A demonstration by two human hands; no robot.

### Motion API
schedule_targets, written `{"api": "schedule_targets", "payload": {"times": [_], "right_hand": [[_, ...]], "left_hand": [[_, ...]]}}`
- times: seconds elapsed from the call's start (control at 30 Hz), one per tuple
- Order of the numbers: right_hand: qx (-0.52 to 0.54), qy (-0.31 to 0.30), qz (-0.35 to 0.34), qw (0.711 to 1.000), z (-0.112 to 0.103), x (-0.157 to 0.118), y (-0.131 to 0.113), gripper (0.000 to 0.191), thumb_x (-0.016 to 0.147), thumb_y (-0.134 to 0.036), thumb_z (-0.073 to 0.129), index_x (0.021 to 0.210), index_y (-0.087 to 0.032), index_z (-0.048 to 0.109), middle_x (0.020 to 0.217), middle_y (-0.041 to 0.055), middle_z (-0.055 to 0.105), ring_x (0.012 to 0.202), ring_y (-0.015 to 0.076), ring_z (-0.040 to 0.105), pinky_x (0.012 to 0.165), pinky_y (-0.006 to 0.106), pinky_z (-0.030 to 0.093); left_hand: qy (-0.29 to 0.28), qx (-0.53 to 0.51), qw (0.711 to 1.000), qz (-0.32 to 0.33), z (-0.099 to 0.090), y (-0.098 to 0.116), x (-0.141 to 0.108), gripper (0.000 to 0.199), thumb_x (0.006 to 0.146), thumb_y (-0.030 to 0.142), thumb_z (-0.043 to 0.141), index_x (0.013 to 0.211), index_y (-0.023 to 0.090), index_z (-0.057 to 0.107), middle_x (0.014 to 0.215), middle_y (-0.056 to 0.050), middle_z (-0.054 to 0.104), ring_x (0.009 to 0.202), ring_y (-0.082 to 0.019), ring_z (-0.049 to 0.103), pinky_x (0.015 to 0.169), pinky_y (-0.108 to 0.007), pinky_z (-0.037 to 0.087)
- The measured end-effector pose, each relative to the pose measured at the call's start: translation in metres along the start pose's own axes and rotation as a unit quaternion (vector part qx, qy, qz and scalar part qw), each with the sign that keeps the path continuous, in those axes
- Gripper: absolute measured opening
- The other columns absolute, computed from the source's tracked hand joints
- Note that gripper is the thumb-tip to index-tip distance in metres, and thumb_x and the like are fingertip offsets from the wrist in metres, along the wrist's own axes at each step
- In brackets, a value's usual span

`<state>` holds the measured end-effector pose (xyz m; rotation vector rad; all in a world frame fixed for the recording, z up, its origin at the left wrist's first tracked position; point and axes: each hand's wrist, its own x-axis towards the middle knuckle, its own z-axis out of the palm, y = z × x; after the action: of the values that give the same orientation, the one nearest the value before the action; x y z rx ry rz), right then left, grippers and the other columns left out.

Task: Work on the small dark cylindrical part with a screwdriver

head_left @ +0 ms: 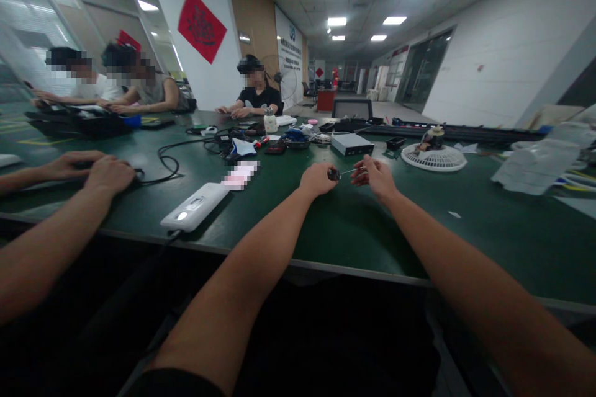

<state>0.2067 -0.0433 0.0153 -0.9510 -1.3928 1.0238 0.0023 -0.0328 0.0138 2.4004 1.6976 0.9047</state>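
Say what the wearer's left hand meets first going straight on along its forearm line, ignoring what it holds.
Likely the silver drive-like box with the black front, just beyond the left hand. Depth and height are unclear from one view; it might pass above it.

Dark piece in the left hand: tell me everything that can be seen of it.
The dark piece is small and nearly black with lighter glints; its material and finer parts are too blurred to tell. The left hand grips it above the green table, hiding some of it. A thin, metallic-looking rod spans from it to the right hand; whether they are joined is unclear.
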Motion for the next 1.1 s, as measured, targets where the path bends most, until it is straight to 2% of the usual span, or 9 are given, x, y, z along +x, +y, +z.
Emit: {"api": "schedule_targets", "payload": {"times": [0.13, 0.23, 0.37, 0.53, 0.7, 0.87, 1.0, 1.1], "right_hand": [[0.015, 0.009, -0.003, 1.000, 0.0007, 0.0003, 0.0000, 0.064, 0.090, -0.082, 0.055, 0.090, -0.019, 0.066, 0.075, 0.0065, 0.075, 0.057, 0.0170, 0.072, 0.051, 0.025, 0.053], [-0.012, 0.002, -0.019, 1.000, 0.0018, 0.0002, 0.0007, 0.060, 0.089, -0.078, 0.061, 0.090, -0.019, 0.067, 0.075, 0.0056, 0.075, 0.054, 0.0151, 0.071, 0.049, 0.023, 0.051], [-0.011, -0.002, -0.003, 1.000, 0.0018, -0.0005, -0.0004, 0.062, 0.092, -0.079, 0.057, 0.084, -0.018, 0.066, 0.066, 0.0051, 0.072, 0.051, 0.0152, 0.069, 0.049, 0.024, 0.051], [0.018, 0.013, -0.007, 1.000, 0.0015, -0.0007, -0.0013, 0.057, 0.092, -0.076, 0.059, 0.090, -0.019, 0.067, 0.075, 0.0056, 0.075, 0.056, 0.0156, 0.071, 0.051, 0.025, 0.054], [-0.009, 0.004, 0.009, 1.000, 0.0023, -0.0013, -0.0016, 0.060, 0.093, -0.077, 0.057, 0.084, -0.018, 0.065, 0.066, 0.0050, 0.071, 0.052, 0.0153, 0.069, 0.050, 0.025, 0.052], [0.013, 0.018, -0.001, 1.000, 0.0012, -0.0009, -0.0032, 0.057, 0.093, -0.075, 0.059, 0.090, -0.019, 0.066, 0.073, 0.0055, 0.074, 0.055, 0.0153, 0.070, 0.051, 0.025, 0.053], [0.001, 0.005, 0.016, 1.000, 0.0016, -0.0009, -0.0031, 0.060, 0.093, -0.077, 0.058, 0.084, -0.018, 0.065, 0.065, 0.0052, 0.071, 0.052, 0.0162, 0.069, 0.049, 0.025, 0.052], [0.016, 0.008, 0.017, 1.000, 0.0023, -0.0014, -0.0032, 0.058, 0.094, -0.075, 0.058, 0.085, -0.018, 0.066, 0.067, 0.0053, 0.072, 0.052, 0.0159, 0.070, 0.050, 0.025, 0.052]], "left_hand": [[0.002, 0.003, 1.000, 0.005, 0.0007, 0.0003, 0.0002, 0.038, 0.079, 0.035, 0.078, 0.116, 0.023, 0.080, 0.109, -0.010, 0.080, 0.104, -0.030, 0.074, 0.093, -0.039, 0.059], [-0.003, 0.016, 1.000, 0.005, 0.0008, 0.0006, 0.0003, 0.039, 0.080, 0.036, 0.078, 0.116, 0.024, 0.080, 0.109, -0.009, 0.081, 0.103, -0.029, 0.075, 0.094, -0.038, 0.059], [-0.010, 0.019, 1.000, 0.010, 0.0003, 0.0012, -0.0002, 0.038, 0.079, 0.034, 0.078, 0.115, 0.024, 0.080, 0.108, -0.009, 0.081, 0.104, -0.029, 0.075, 0.093, -0.037, 0.059], [-0.007, 0.006, 1.000, -0.006, 0.0001, 0.0015, -0.0004, 0.038, 0.080, 0.035, 0.078, 0.117, 0.024, 0.080, 0.109, -0.009, 0.081, 0.105, -0.028, 0.074, 0.093, -0.036, 0.059], [-0.018, 0.022, 1.000, 0.001, 0.0000, 0.0007, 0.0002, 0.040, 0.078, 0.036, 0.079, 0.117, 0.025, 0.080, 0.109, -0.008, 0.081, 0.103, -0.028, 0.075, 0.093, -0.036, 0.059], [-0.012, 0.013, 1.000, 0.003, 0.0005, 0.0001, 0.0006, 0.038, 0.079, 0.036, 0.078, 0.115, 0.024, 0.080, 0.107, -0.008, 0.081, 0.103, -0.028, 0.075, 0.093, -0.037, 0.059], [-0.013, 0.016, 1.000, 0.010, 0.0014, -0.0001, 0.0005, 0.039, 0.078, 0.035, 0.079, 0.115, 0.024, 0.080, 0.108, -0.009, 0.081, 0.104, -0.029, 0.074, 0.094, -0.038, 0.059], [-0.008, 0.017, 1.000, 0.007, 0.0012, -0.0002, 0.0005, 0.039, 0.078, 0.035, 0.079, 0.116, 0.024, 0.080, 0.108, -0.009, 0.080, 0.104, -0.029, 0.074, 0.094, -0.039, 0.059]]}}
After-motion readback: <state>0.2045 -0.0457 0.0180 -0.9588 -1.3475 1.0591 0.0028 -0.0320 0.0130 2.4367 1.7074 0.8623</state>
